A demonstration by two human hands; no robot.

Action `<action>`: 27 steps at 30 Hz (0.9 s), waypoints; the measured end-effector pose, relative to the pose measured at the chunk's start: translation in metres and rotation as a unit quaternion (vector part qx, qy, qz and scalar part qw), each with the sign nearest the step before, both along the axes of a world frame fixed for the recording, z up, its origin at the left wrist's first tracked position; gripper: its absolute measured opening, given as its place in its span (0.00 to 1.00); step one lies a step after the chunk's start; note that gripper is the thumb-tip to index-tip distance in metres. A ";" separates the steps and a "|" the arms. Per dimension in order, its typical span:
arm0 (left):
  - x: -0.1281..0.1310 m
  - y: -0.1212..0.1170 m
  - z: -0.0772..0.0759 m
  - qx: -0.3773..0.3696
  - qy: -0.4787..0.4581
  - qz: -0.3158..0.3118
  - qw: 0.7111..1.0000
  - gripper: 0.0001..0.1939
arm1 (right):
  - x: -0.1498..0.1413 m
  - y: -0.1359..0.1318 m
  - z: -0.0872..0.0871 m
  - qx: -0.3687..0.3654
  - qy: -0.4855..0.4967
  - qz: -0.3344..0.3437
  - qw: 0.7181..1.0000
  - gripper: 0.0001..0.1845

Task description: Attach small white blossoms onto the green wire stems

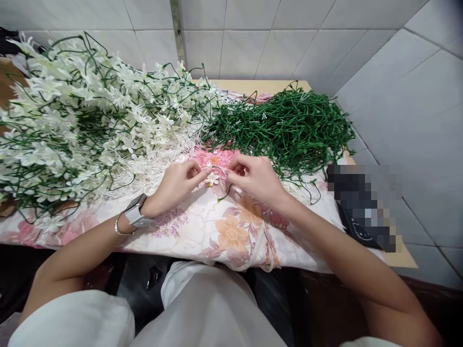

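Note:
My left hand [179,183] and my right hand [255,178] meet over the floral cloth [217,231], both with fingers pinched. Between them lies a thin green plastic stem [224,193] with a small white artificial flower [212,179] at its tip. The left fingertips pinch at the flower, and the right fingers grip the stem's upper end. A watch and a bracelet sit on my left wrist.
A big heap of white artificial flowers on green stems [83,120] fills the left of the table. A pile of bare green stems [289,125] lies at the back right. A dark blurred object [361,207] sits at the right edge. Tiled walls stand behind and to the right.

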State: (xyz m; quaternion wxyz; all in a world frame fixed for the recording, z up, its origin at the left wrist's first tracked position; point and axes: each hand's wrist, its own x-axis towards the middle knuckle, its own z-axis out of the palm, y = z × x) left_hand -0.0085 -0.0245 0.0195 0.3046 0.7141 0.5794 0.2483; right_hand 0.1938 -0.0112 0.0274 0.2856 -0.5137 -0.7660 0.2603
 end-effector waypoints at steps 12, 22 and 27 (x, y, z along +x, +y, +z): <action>0.007 -0.001 -0.015 0.038 0.018 -0.059 0.997 0.06 | -0.004 -0.003 -0.006 -0.078 -0.065 0.071 0.992 0.03; 0.009 -0.004 -0.010 -0.100 -0.253 -0.016 0.962 0.09 | -0.005 -0.007 -0.002 -0.064 -0.029 0.046 0.996 0.04; 0.011 -0.007 -0.005 -0.193 -0.332 0.022 0.923 0.08 | -0.005 -0.011 0.002 -0.063 0.010 0.017 0.998 0.04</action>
